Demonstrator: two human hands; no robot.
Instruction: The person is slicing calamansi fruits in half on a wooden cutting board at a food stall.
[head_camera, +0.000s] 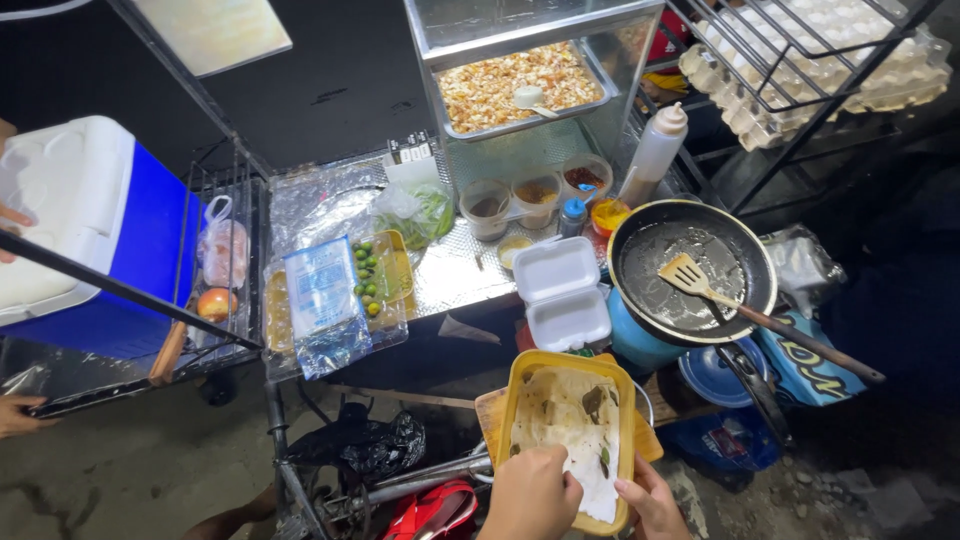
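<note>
- Near the bottom edge, centre: left hand (532, 493) lies over the near end of a yellow tray (623, 420), fingers curled together and pressing a white paper (590, 470) onto the tray's greasy inside.
- Right hand (652, 503) grips the tray's near right corner, thumb on the rim, fingers clamped beneath.
- Tray sits tilted over a wooden board (490, 415), just near of an open white foam box (562, 292).
- Right of the foam box: black frying pan (660, 300) on a blue burner, a slotted spatula (690, 277) resting in it, handle running out to the right.
- Far centre: metal tray of chopped food (515, 85) with a white spoon; below it three small sauce tubs (535, 200) and a squeeze bottle (655, 150).
- Far right: stacked egg trays (830, 60) on a wire rack.
- Left: blue and white cooler (75, 225), another person's fingers at its left edge; bag of small green limes (365, 278) lies between cooler and foam box.
</note>
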